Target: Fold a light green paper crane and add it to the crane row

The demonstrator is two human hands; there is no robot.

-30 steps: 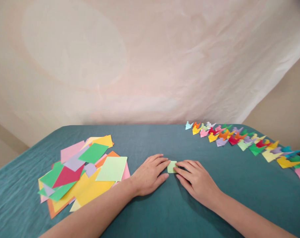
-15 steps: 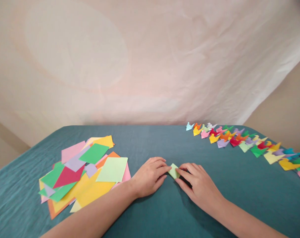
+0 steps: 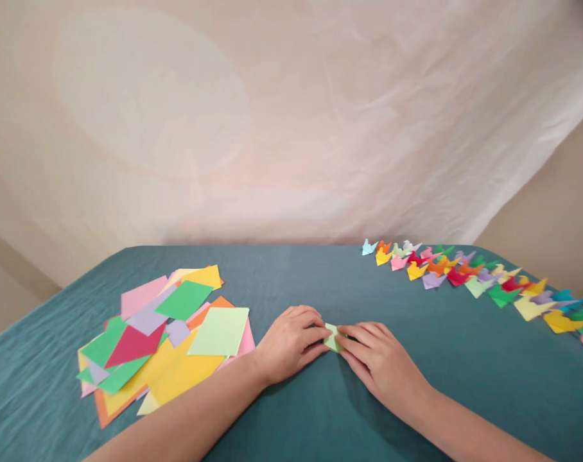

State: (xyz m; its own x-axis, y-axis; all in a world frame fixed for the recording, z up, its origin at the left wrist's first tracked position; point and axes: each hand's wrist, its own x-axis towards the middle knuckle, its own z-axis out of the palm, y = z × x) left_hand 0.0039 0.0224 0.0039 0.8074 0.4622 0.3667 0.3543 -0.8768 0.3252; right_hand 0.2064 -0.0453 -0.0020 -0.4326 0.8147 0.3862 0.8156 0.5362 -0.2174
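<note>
My hands have drawn closer together since a second ago. The folded paper (image 3: pixel 333 337), which lay flat then, is now gathered smaller between them. My left hand (image 3: pixel 291 341) is closed on its left end with thumb and fingertips, and my right hand (image 3: pixel 381 362) pinches its right end. It sits mid-surface, toward the front edge of the table (image 3: pixel 282 276). Coloured sheets (image 3: pixel 166 340) lie near the left edge, and paper birds (image 3: pixel 465 273) line the right edge.
</note>
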